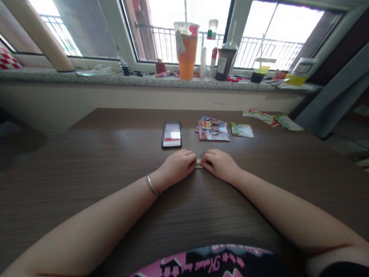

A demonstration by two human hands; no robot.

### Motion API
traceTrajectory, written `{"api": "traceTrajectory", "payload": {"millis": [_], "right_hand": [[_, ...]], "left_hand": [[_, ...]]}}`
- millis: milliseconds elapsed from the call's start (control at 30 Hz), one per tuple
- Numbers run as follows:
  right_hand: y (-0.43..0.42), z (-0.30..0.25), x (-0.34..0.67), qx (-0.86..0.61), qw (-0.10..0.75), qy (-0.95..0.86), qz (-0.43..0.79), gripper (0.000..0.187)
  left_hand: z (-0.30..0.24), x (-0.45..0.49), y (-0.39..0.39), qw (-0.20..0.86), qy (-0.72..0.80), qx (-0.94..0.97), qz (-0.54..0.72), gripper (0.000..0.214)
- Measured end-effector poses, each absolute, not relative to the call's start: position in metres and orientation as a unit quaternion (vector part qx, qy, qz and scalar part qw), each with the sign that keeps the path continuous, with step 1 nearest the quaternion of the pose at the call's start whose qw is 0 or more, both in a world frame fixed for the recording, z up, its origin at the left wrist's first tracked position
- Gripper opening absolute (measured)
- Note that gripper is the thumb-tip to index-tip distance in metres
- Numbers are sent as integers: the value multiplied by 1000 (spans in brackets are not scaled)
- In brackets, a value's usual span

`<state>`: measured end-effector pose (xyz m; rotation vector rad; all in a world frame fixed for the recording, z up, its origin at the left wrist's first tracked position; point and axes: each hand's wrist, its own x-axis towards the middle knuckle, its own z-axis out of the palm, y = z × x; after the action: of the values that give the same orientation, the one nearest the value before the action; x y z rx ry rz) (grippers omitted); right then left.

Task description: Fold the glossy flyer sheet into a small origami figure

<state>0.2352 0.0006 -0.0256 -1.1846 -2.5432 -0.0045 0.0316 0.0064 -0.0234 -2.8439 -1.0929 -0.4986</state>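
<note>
Both my hands are together over the middle of the brown table (138,215). My left hand (181,163), with a silver bangle on its wrist, is closed on the left end of a small pale strip of paper (198,164). At the strip's other end, the fingers of my right hand (218,163) are pinched. Most of the strip is hidden under my fingers. Just beyond my left hand lies a phone (172,135) with its screen lit. Colourful printed packets (213,130) lie in a small stack past my right hand.
A pale green-and-white packet (242,130) lies right of the stack. Several flat wrappers (263,117) are near the far right edge. On the granite windowsill (138,80) stand an orange drink cup (187,54), a dark drink cup (226,61) and bottles.
</note>
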Motion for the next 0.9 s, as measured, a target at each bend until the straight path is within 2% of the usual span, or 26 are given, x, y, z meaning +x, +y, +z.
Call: {"api": "traceTrajectory", "payload": {"millis": [300, 433, 633, 900], "right_hand": [[0, -27, 236, -404, 151, -901, -38, 16], [0, -27, 237, -417, 153, -895, -38, 15], [1, -29, 237, -421, 177, -890, -9, 8], [6, -29, 244, -350, 217, -909, 60, 10]], "left_hand": [[-22, 32, 5, 10, -361, -919, -157, 16], [-24, 31, 5, -6, -375, -910, -174, 9], [-26, 29, 7, 6, -330, -933, -144, 19], [-30, 26, 10, -103, -350, -901, -233, 13]]}}
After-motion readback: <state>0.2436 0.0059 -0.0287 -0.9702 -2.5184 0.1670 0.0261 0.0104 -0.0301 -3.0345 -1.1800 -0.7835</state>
